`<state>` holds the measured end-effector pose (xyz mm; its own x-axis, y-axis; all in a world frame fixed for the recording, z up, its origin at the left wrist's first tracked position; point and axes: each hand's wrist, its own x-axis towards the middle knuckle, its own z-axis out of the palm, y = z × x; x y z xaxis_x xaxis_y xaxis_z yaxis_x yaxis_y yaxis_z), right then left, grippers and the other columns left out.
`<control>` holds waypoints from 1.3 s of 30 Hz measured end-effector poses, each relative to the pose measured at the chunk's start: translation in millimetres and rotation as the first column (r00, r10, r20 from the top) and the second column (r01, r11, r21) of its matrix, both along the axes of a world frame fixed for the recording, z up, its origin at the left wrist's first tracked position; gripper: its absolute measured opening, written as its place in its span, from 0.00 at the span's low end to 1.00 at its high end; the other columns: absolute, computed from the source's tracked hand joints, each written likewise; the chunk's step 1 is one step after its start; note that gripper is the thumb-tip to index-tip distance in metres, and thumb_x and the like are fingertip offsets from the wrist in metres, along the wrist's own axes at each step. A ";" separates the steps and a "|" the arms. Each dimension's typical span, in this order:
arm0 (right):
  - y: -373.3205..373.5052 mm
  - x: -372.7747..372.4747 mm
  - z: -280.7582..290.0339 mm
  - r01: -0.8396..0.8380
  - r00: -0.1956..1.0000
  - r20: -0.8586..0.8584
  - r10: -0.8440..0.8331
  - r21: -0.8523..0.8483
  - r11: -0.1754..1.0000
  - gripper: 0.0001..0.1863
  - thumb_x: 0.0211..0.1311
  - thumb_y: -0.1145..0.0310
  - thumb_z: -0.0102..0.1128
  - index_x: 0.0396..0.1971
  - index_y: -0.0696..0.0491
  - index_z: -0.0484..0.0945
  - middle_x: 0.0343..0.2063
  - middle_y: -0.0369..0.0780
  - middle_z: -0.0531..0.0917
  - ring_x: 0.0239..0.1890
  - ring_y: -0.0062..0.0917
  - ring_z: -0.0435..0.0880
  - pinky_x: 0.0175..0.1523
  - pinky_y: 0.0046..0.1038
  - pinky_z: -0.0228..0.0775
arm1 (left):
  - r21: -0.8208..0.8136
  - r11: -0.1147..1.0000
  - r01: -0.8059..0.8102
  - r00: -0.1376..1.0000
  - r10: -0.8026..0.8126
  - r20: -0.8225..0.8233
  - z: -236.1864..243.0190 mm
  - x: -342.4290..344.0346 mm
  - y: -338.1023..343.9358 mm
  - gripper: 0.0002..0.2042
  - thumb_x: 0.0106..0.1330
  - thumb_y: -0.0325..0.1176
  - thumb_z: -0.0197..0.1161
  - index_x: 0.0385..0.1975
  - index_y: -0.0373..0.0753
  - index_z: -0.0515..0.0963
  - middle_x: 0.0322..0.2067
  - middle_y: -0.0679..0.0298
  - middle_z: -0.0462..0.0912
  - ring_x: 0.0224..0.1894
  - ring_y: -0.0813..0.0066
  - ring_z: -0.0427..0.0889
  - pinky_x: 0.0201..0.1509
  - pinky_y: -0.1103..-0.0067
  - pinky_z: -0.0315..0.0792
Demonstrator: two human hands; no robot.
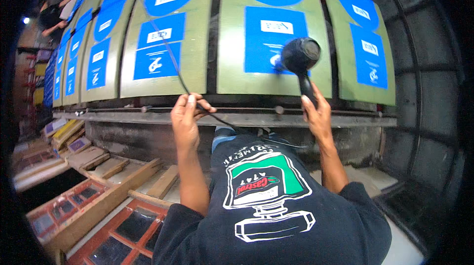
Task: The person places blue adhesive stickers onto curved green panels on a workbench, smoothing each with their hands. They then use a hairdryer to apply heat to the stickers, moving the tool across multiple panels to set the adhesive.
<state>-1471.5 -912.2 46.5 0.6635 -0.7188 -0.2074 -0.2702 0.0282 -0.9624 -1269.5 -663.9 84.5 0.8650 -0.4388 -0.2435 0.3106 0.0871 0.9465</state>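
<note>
My right hand point(318, 117) is wrapped round the handle of a black hair dryer point(300, 53), held up in front of me on the right. The dryer's body hangs over the lower part of a green panel point(276, 87) with blue printed areas and hides part of the print. A thin dark cord point(170, 50) slants down from the upper left to my left hand point(187, 117), whose fingers pinch it. Past that hand the cord runs on toward my body. Other green panels point(153, 86) with similar blue rectangles and rounded shapes lie alongside, with narrow dark gaps between them.
A long ledge point(237, 118) runs along the panels' near edge. Red wooden frames point(126, 223) and wood strips point(143, 181) lie at lower left. A dark sheet-like wall point(429, 67) stands at the right. Another person point(52, 17) leans over the panels at far left.
</note>
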 end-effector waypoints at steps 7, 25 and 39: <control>29.2 19.5 4.5 0.214 0.977 -0.011 -0.214 -0.050 0.976 0.27 0.67 0.65 0.56 0.64 0.56 0.65 0.19 0.31 0.73 0.15 0.12 0.66 0.17 0.16 0.57 | -0.381 0.924 -0.011 0.986 -0.053 -0.157 -1.9 72.5 48.8 0.13 0.74 0.40 0.50 0.45 0.37 0.72 0.19 0.68 0.69 0.22 0.75 0.77 0.30 0.76 0.75; 187.8 348.3 22.5 0.360 0.914 0.182 -0.363 0.049 0.932 0.14 0.69 0.59 0.55 0.46 0.52 0.74 0.21 0.31 0.74 0.19 0.13 0.71 0.21 0.16 0.60 | -0.048 0.996 -0.073 0.985 0.065 -0.163 -11.8 314.5 380.1 0.08 0.72 0.35 0.51 0.39 0.37 0.73 0.24 0.65 0.76 0.25 0.73 0.79 0.30 0.77 0.77; 132.2 621.4 -19.0 0.089 0.987 0.148 -0.067 -0.151 0.984 0.23 0.64 0.59 0.59 0.57 0.51 0.73 0.17 0.32 0.73 0.16 0.16 0.72 0.19 0.23 0.64 | -0.107 0.980 -0.170 0.976 0.151 -0.159 -2.4 375.2 401.7 0.07 0.74 0.36 0.50 0.38 0.39 0.70 0.22 0.65 0.73 0.24 0.72 0.79 0.33 0.73 0.79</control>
